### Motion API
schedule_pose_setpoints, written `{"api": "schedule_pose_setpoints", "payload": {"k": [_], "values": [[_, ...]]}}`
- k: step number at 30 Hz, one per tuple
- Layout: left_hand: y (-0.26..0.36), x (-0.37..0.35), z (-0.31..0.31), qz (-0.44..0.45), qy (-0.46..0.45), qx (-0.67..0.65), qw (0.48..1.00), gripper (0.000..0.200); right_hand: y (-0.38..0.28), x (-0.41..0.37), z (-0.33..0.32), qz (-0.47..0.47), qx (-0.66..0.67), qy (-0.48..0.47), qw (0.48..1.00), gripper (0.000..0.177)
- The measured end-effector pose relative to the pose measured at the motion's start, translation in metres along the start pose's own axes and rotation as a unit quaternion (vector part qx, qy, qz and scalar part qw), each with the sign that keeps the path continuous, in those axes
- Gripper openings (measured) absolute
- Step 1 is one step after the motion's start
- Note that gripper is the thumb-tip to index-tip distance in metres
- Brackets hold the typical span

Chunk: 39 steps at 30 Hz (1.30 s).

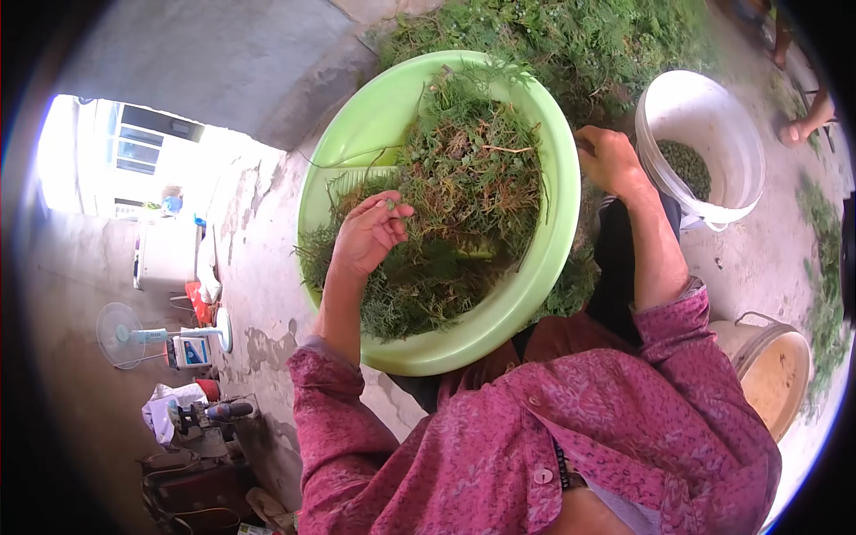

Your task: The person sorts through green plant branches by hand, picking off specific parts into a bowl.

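Observation:
A large light-green basin (526, 294) rests by my lap, holding a heap of green and brownish evergreen sprigs (473, 160). Over the left part of the basin is my left hand (373, 234), its fingertips pinched on a small green piece. My right hand (608, 160) is at the basin's right rim, fingers curled; their tips are hidden, and I cannot make out what they hold. Just right of that hand stands a white bucket (733, 147) with small green pieces (685, 169) at its bottom.
A big pile of green branches (571, 45) lies beyond the basin. At the lower right is a second bucket (776, 370). A fan (125, 335) and a power tool (209, 413) are at the left. Another person's foot (794, 132) shows at the upper right.

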State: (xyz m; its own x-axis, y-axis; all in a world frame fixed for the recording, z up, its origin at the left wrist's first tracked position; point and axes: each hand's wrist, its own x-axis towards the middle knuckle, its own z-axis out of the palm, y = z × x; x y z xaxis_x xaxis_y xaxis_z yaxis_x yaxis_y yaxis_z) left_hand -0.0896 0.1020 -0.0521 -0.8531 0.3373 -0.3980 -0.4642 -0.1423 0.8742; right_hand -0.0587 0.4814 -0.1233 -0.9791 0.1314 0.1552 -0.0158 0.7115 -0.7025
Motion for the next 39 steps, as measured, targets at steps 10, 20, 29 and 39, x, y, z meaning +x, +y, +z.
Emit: {"api": "schedule_pose_setpoints", "payload": {"k": [10,20,29,39], "values": [[0.005,0.018,0.010,0.016,-0.019,0.007,1.000,0.017,0.002,0.001,-0.002,0.011,0.006,-0.014,1.000,0.032],[-0.035,0.084,0.026,0.145,0.214,0.608,0.751,0.024,0.001,-0.001,-0.007,0.012,0.011,-0.021,1.000,0.032],[-0.005,0.039,0.015,-0.041,0.049,0.087,0.994,0.016,0.002,-0.002,-0.004,-0.004,0.001,-0.013,1.000,0.031],[-0.001,-0.001,0.023,-0.007,-0.070,-0.041,0.997,0.019,0.003,0.002,-0.004,-0.009,0.030,0.011,0.999,0.031]]}}
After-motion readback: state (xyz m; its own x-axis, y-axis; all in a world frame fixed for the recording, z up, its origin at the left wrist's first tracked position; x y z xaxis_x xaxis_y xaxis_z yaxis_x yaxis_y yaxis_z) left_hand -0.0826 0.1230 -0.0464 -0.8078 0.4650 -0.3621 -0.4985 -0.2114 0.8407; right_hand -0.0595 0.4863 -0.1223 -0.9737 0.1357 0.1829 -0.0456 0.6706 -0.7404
